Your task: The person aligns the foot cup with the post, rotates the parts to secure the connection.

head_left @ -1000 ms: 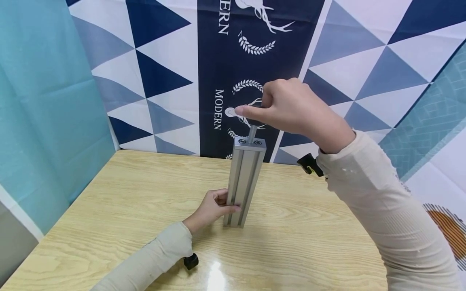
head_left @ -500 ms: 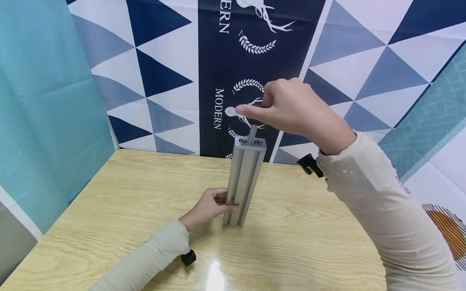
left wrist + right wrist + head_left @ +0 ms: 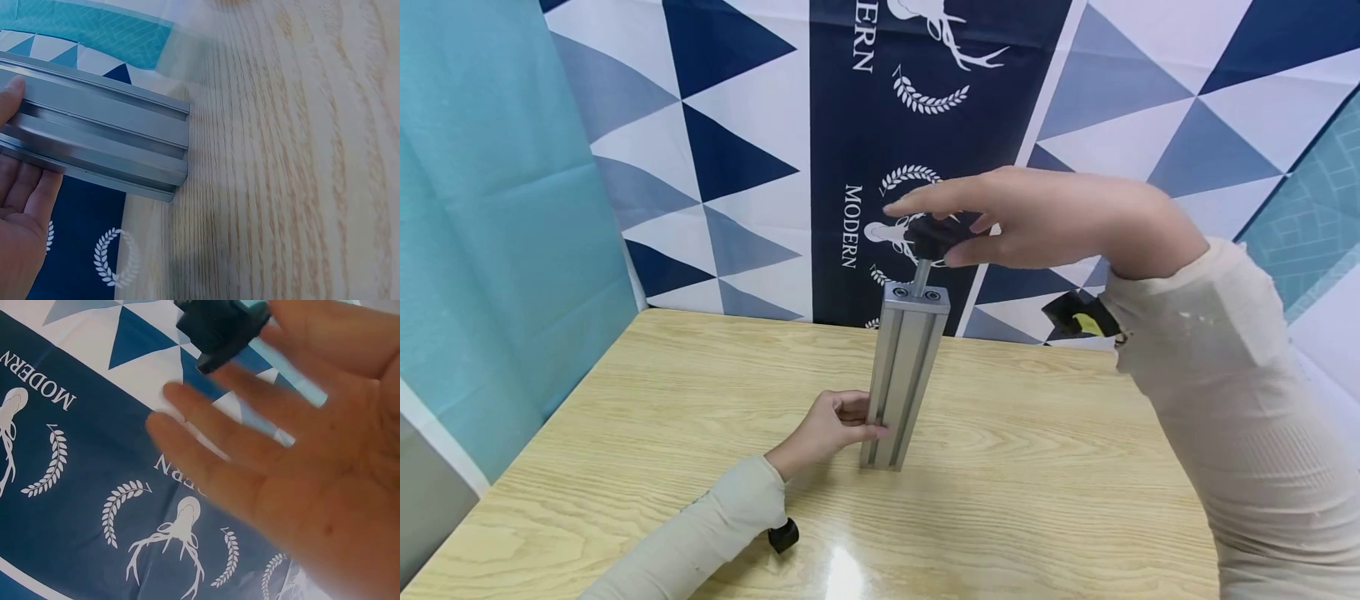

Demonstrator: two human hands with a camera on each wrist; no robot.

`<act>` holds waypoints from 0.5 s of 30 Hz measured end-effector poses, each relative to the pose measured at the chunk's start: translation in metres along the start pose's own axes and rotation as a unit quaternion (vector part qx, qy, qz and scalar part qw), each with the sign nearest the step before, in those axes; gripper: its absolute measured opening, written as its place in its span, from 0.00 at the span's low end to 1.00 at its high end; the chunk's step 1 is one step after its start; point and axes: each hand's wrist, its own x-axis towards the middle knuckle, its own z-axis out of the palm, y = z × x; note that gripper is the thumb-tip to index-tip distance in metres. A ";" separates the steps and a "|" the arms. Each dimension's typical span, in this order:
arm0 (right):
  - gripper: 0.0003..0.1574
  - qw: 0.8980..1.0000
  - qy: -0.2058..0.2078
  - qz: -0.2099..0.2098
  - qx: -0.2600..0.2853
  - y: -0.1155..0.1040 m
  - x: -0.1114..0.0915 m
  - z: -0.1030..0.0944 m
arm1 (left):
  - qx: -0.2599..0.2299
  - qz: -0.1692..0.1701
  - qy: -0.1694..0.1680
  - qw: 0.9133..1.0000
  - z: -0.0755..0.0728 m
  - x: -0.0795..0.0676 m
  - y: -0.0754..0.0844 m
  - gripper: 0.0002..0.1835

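A grooved aluminium profile stands nearly upright on the wooden table. My left hand grips it low down, thumb on the near face and fingers behind. In the left wrist view, the lower end of the profile meets the table. On top sits a flat end plate with two screws, and a metal rod rises from it to a black knob. My right hand is at the knob, fingers extended over it and thumb at its lower side. The right wrist view shows those fingers straight and spread.
Behind the table hangs a patterned cloth with triangles and deer heads. A teal curtain borders the left side. Black camera mounts hang under both sleeves, one at the right wrist.
My right hand has loosened from its curled grip on the knob; its fingers have straightened and the wrist has swung right. The profile and my left hand have stayed nearly still.
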 end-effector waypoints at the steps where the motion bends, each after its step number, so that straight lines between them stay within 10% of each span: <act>1: 0.38 1.000 -0.004 -0.017 -0.004 0.001 0.001 -0.001 | -0.002 -0.001 0.001 1.000 0.000 0.000 0.000 0.22; 7: 0.32 0.999 0.024 -0.026 -0.034 0.000 0.007 -0.001 | -0.008 0.000 0.003 1.000 0.000 0.000 -0.002 0.22; 11: 0.20 0.995 0.072 0.040 -0.052 -0.006 0.008 0.002 | -0.008 0.008 0.001 1.000 0.000 -0.001 -0.002 0.22; 15: 0.29 0.984 0.126 0.119 -0.050 -0.011 0.011 0.011 | -0.010 0.011 -0.001 1.000 0.000 -0.001 -0.003 0.22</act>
